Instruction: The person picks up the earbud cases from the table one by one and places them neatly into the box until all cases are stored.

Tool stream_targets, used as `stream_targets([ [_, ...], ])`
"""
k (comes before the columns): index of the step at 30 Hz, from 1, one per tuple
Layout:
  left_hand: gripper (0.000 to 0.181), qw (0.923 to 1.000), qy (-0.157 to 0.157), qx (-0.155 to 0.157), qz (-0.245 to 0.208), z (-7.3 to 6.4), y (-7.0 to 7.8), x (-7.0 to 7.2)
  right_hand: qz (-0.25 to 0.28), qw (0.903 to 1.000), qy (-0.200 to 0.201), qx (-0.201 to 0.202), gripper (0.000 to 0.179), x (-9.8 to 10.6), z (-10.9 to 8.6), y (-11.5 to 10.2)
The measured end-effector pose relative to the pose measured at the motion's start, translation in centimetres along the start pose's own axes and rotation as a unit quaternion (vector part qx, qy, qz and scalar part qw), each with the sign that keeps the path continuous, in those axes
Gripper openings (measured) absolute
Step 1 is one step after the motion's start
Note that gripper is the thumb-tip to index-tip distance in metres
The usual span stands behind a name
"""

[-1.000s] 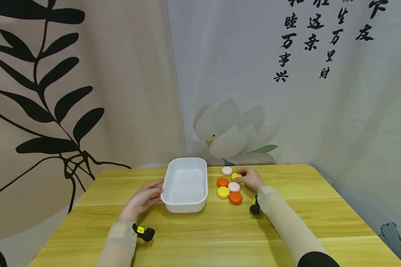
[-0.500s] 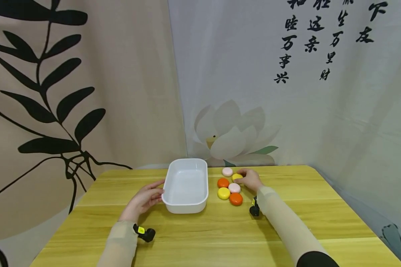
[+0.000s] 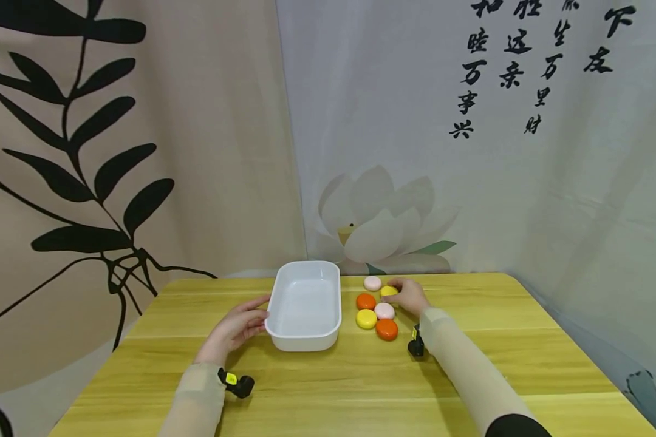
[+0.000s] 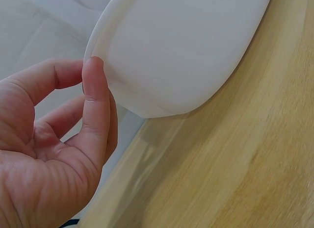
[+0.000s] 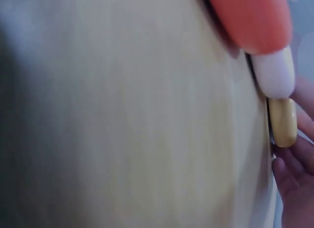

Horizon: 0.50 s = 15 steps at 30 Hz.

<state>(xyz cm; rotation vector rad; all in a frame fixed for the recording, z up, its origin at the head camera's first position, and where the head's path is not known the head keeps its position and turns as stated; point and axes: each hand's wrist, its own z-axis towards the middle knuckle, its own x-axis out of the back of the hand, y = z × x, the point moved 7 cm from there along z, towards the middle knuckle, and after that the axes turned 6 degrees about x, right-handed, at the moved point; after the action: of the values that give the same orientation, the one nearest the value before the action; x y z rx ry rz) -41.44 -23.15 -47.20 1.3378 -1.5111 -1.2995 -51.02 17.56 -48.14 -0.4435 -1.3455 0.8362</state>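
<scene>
Black leaves (image 3: 82, 239) and a lotus (image 3: 374, 237) adorn the backdrop (image 3: 224, 152)

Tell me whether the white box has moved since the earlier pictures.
No; in the head view, the white box keeps its place against the table's back edge.

Your left sleeve (image 3: 194, 400) is plain cream; your right sleeve (image 3: 464, 364) matches, with a black section (image 3: 516, 426) higher up; your left wrist camera (image 3: 244, 386) is black with a yellow label (image 3: 231, 379); your right wrist camera (image 3: 416, 348) likewise.

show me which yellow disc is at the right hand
The back yellow disc, pinched by the right hand; the front yellow disc lies untouched.
</scene>
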Motion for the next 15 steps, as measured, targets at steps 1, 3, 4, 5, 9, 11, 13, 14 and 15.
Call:
stream_targets([
  [1,0.061,1.0,0.0,0.001,0.0,0.01,-0.03,-0.06,-0.002,1.0,-0.002,0.002,0.051,0.01,-0.07,0.03],
  [3,0.061,1.0,-0.001,0.001,0.001,0.04,-0.05,-0.17,-0.005,1.0,-0.003,0.004,0.051,0.04,-0.17,0.09],
  [4,0.061,1.0,-0.002,0.002,0.0,0.06,-0.04,-0.23,-0.01,0.9999,-0.003,0.007,0.051,0.07,-0.19,0.12],
  [5,0.061,1.0,-0.004,0.002,-0.002,0.08,-0.02,-0.29,-0.014,0.9998,-0.001,0.011,0.051,0.11,-0.21,0.13],
  [9,0.061,0.9999,-0.011,0.0,-0.003,0.17,0.18,-0.42,-0.017,0.9997,0.009,0.012,0.05,0.43,-0.31,-0.03],
  [11,0.061,0.9999,-0.012,-0.001,0.0,0.16,0.23,-0.4,-0.015,0.9998,0.011,0.01,0.05,0.57,-0.43,-0.23],
  [13,0.061,1.0,-0.009,-0.001,0.003,0.1,0.22,-0.32,-0.014,0.9998,0.009,0.009,0.051,0.7,-0.54,-0.48],
  [14,0.06,1.0,-0.007,0.0,0.004,0.04,0.17,-0.27,-0.013,0.9999,0.007,0.008,0.052,0.75,-0.6,-0.57],
  [15,0.06,1.0,-0.006,0.0,0.006,0.0,0.12,-0.24,-0.011,0.9999,0.006,0.008,0.053,0.8,-0.62,-0.64],
])
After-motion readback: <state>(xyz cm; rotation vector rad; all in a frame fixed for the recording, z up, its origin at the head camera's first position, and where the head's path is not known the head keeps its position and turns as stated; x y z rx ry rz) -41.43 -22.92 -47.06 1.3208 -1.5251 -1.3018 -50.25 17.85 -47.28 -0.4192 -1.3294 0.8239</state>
